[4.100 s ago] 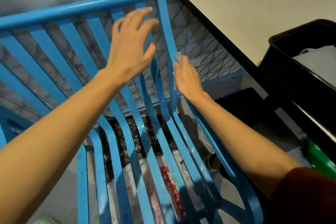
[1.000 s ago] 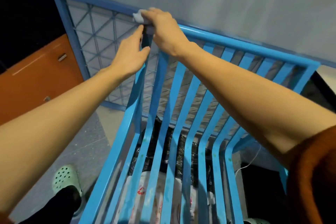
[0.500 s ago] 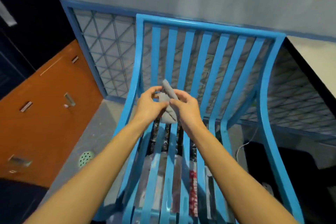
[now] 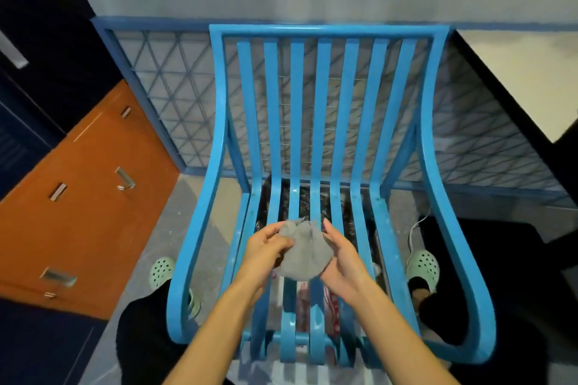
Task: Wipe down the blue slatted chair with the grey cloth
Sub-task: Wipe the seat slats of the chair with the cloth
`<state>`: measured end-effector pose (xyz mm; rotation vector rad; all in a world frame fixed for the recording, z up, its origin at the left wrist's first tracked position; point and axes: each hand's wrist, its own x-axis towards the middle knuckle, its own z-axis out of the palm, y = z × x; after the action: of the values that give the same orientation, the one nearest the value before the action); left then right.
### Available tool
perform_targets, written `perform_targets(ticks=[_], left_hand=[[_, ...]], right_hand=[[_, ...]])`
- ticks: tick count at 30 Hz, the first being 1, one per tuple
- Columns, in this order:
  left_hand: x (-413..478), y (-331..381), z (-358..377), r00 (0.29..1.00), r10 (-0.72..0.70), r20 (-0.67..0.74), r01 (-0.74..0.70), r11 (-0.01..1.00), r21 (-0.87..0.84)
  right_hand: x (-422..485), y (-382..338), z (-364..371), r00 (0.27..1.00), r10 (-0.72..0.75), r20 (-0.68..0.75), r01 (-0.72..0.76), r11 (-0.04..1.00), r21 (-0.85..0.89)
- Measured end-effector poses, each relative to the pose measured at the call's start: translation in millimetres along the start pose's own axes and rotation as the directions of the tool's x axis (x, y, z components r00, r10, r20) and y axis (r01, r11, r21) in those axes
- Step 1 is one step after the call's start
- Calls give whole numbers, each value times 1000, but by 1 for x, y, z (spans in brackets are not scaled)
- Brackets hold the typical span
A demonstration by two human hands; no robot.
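The blue slatted chair (image 4: 323,109) faces me, its backrest upright against the wall and its seat slats running toward me. Above the seat I hold a bunched grey cloth (image 4: 304,249) between both hands. My left hand (image 4: 262,249) pinches its left side with fingers curled. My right hand (image 4: 341,258) cups its right side from below, thumb up. The cloth hangs clear of the slats.
An orange cabinet with metal handles (image 4: 81,197) stands at the left. A blue-framed mesh panel (image 4: 162,87) runs behind the chair. A pale tabletop (image 4: 525,78) lies at the right. My feet in green clogs (image 4: 161,270) straddle the chair, beside a white cable (image 4: 414,230).
Both hands came down from the backrest's top rail to above the seat, with the cloth now bunched between them. The view has pulled back and shows the whole chair.
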<state>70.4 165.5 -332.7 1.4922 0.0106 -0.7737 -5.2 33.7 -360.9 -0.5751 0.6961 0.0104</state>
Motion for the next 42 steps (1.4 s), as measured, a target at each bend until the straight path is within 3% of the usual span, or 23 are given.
perform_targets(ticks=[3,7,10,12,15,17,18,20,22,23,25,27,30,32,36,40,42], left_hand=[[-5,1,-5,998,51,33,-47,991,-123],[-5,-5,-15,997,51,-58,-64,966,-250],[-5,-13,-20,996,23,-85,-51,937,-347],[-4,-23,-22,997,-50,-58,26,936,-351],[-3,-38,-24,986,-169,4,163,947,-277],[-3,-43,-24,985,-160,-61,138,955,-264],[-3,-45,-24,983,-122,-134,93,974,-204],[-5,-43,-24,955,34,-293,-7,996,92],[-13,-39,-23,931,204,-301,-122,955,271],[-19,-34,-20,941,229,-249,-165,953,253],[-27,-20,-10,982,164,-92,-153,981,116],[-23,-9,-7,990,142,1,-142,988,64],[-5,8,-14,977,180,-119,-163,977,135],[0,17,-24,960,231,-159,-188,950,249],[-7,51,-50,895,432,-111,-326,804,497],[-3,92,-89,789,596,-151,-438,717,542],[7,106,-108,757,610,-234,-442,742,503]], right_hand=[[-4,6,-10,998,35,43,-33,998,-52],[-10,6,-14,1000,-2,21,2,1000,-11],[-15,4,-10,987,-139,-85,110,954,-279],[-19,1,-6,967,-249,-57,200,876,-439],[-23,-4,0,951,-299,75,293,803,-519],[-22,-5,3,930,-351,108,338,704,-625],[-22,-5,4,912,-395,114,358,625,-693],[-22,-5,7,876,-467,121,361,469,-806],[-23,-2,12,858,-493,145,379,417,-826],[-24,0,16,857,-487,169,392,401,-828],[-24,6,28,867,-438,238,432,421,-798],[-21,10,40,887,-362,288,452,550,-702],[-13,5,49,931,-277,236,363,765,-533],[-7,0,49,944,-264,197,327,835,-443],[1,-6,54,941,-286,181,336,858,-390],[18,-8,76,923,-290,251,378,801,-464],[33,-8,91,920,-288,266,389,760,-521]])
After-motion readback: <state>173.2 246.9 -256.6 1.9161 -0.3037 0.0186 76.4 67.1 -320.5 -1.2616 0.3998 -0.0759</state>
